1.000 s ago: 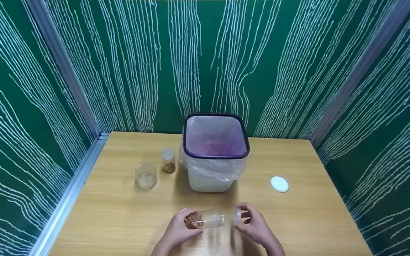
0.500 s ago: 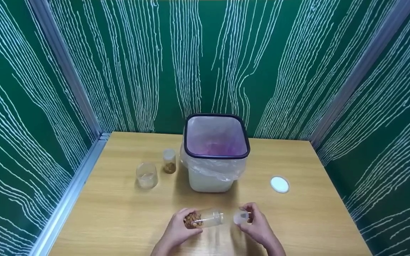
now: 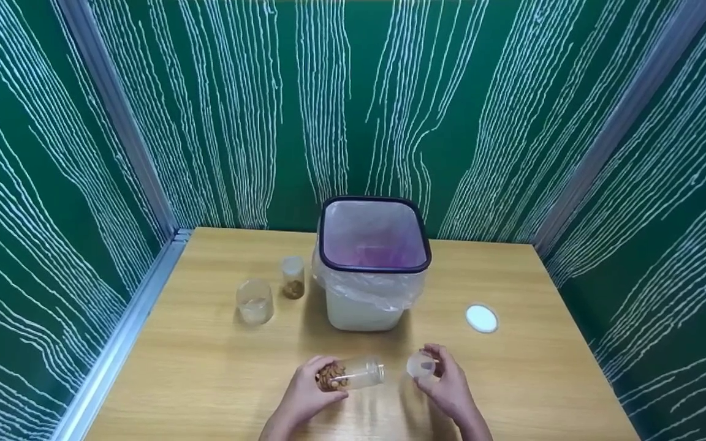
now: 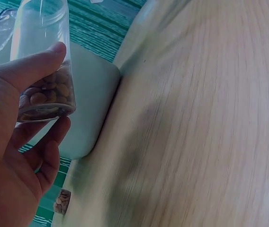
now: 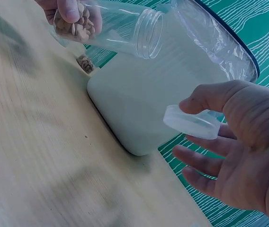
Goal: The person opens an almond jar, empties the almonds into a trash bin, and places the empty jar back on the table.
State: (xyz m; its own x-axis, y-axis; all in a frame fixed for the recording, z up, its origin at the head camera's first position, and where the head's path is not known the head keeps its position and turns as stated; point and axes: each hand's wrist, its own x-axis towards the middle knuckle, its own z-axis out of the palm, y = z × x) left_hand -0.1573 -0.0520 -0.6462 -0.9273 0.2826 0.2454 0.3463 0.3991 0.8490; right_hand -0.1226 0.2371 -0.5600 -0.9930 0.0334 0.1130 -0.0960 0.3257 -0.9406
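My left hand (image 3: pixel 305 393) grips a clear jar (image 3: pixel 362 372) near its base, tilted almost flat with its uncovered mouth toward the right. Brown nuts that look like almonds (image 4: pixel 49 90) lie gathered at the base end, partly behind my thumb. Off to the right, my right hand (image 3: pixel 452 384) pinches a translucent round lid (image 5: pixel 191 124) between thumb and fingers. The lid is apart from the jar's threaded mouth (image 5: pixel 149 35), and its broad face shows in the head view. Both hands are above the table's front part.
A bin (image 3: pixel 362 313) with a dark rim and plastic liner stands at the back middle. Left of it are a small lidded jar (image 3: pixel 293 283) with brown contents and a clear cup (image 3: pixel 255 303). A white disc (image 3: pixel 482 318) lies on the wooden table (image 3: pixel 193 367) at right.
The right hand has moved slightly away from the jar and turned the lid, from edge-on to face showing. The left hand and jar have hardly moved.
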